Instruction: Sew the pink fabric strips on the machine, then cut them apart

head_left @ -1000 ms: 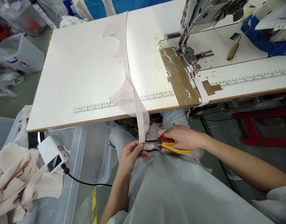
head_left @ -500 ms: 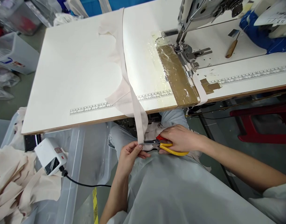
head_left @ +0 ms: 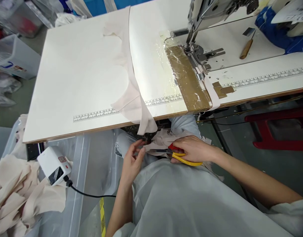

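Note:
My right hand (head_left: pixel 189 148) is wrapped round the handles of a pair of scissors (head_left: pixel 184 159) with yellow and red grips. Their dark blades point left over my lap and look closed. Just left of the blade tips is my left hand (head_left: pixel 133 163), its fingers apart and nothing visibly held. A pale pink fabric piece (head_left: pixel 131 98) with a curved outline and a band along one side lies over the table; its end hangs free past the front edge, above my left fingertips. More pale pink fabric (head_left: pixel 162 138) is bunched on my lap, partly under the scissors.
A sewing machine (head_left: pixel 203 19) stands on the white table (head_left: pixel 79 65), with a fabric band under its foot. A wooden-handled awl (head_left: pixel 246 49) lies to its right. At left, a clear plastic bin (head_left: pixel 77 171) holds fabric pieces and a white cabled device (head_left: pixel 53 164). A red stool (head_left: pixel 277 144) is at right.
My left hand has let go of the band's end and moved slightly left. The band's end has swung up and left, clear of the blades. The scissors have shifted slightly right.

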Demonstrator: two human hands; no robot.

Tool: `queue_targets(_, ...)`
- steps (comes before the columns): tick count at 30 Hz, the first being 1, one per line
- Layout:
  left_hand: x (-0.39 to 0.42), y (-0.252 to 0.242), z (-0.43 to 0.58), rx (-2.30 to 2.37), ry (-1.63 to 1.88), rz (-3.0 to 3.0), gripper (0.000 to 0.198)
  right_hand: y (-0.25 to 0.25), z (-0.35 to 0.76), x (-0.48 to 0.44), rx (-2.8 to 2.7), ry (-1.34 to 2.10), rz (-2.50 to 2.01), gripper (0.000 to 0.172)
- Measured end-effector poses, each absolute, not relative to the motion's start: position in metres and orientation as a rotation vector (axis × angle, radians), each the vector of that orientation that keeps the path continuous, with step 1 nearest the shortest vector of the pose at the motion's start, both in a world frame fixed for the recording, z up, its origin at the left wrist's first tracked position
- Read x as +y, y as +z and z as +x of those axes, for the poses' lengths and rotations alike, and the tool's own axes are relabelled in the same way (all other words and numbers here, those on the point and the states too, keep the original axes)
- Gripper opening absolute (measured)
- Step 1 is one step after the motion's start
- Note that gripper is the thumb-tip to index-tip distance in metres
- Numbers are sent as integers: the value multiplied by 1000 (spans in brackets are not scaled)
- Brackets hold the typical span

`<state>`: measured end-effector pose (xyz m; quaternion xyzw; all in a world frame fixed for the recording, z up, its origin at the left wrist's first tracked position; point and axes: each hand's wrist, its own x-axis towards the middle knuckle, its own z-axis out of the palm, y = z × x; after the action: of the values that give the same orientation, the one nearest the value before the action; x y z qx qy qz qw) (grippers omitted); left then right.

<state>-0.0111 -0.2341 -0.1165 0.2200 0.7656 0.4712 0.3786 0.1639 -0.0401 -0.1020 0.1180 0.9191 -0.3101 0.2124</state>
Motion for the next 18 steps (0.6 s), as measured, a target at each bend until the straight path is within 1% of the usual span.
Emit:
queue_targets(2,-226,-117,-17,2218,1290,751,45,-106,172,-42,2540,-925,352,51)
queue_targets(4,-212,-116,-20,2348,1343,957,40,-108,178,-44,2541,-992,375,51)
queue_targets(7,-189,-114,-16,2323,1416,1173,25,-108,187,-45,2579,-1077,435,52)
queue_targets(8,-184,-115,-14,2279,1438,1174,23,-107,190,-45,2592,-1108,458,51)
queue_targets(9,-182,-119,-13,2241,1446,1120,26,-106,194,-44,2605,-1135,486,50)
queue_targets(11,-189,-131,-17,2248,1385,829,28,-104,203,-41,2624,-1184,541,48)
queue_targets(14,-220,-159,-36,2376,1162,329,24,-105,218,-34,2635,-1261,634,48)
queue_targets(17,-254,-175,-50,2455,1012,183,15,-111,228,-29,2607,-1366,707,50)
queue_targets(18,-262,-174,-49,2470,980,164,16,-113,229,-28,2595,-1394,725,50)
